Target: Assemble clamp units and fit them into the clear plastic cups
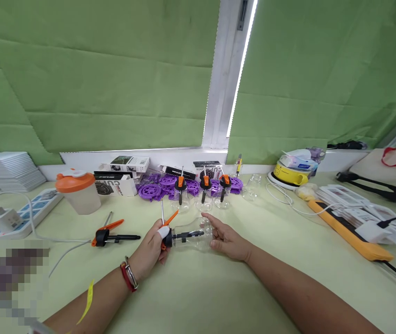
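A clear glass bottle lies on its side between my hands, with a black tube inside it. My left hand, with white wrapping on the thumb, is closed around its black cap with an orange lever and metal spout. At the base end, my right hand grips the glass between thumb and fingers. Left of my left hand, a loose black-and-orange cap assembly rests on the table. Three capped glass bottles stand upright beyond my hands, beside an uncapped glass bottle.
Purple wheel-shaped parts and printed boxes line the back. An orange-lidded cup and a white power strip stand left. On the right are a yellow container, an orange bar and white plastic cases.
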Demonstrator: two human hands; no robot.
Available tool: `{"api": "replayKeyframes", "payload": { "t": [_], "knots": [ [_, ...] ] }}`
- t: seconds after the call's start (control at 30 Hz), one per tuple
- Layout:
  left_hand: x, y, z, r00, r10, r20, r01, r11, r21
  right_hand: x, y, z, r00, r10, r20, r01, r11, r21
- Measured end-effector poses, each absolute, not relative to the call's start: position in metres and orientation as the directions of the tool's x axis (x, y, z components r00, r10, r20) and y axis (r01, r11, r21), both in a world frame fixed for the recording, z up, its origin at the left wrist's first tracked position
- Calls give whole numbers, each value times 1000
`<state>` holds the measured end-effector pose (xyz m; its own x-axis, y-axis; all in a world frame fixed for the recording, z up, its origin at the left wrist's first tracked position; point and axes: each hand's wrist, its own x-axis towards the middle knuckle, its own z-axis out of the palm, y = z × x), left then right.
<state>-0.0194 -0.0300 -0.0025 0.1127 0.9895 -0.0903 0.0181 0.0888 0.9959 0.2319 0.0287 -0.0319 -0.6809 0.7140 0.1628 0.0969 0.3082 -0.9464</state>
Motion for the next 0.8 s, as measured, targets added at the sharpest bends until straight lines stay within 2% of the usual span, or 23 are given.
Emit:
{"api": "replayKeyframes", "payload": {
  "t": [0.27, 0.8],
  "knots": [
    [-25, -30, -6, 86, 995, -51, 122, 40, 992, 233, 27, -32, -676, 725, 133, 123, 289, -949],
    [-20, -33, 2, 27, 998, -51, 162, 46, 986, 231, 30, -37, -698, 716, 21, 17, 46, -999]
  ]
}}
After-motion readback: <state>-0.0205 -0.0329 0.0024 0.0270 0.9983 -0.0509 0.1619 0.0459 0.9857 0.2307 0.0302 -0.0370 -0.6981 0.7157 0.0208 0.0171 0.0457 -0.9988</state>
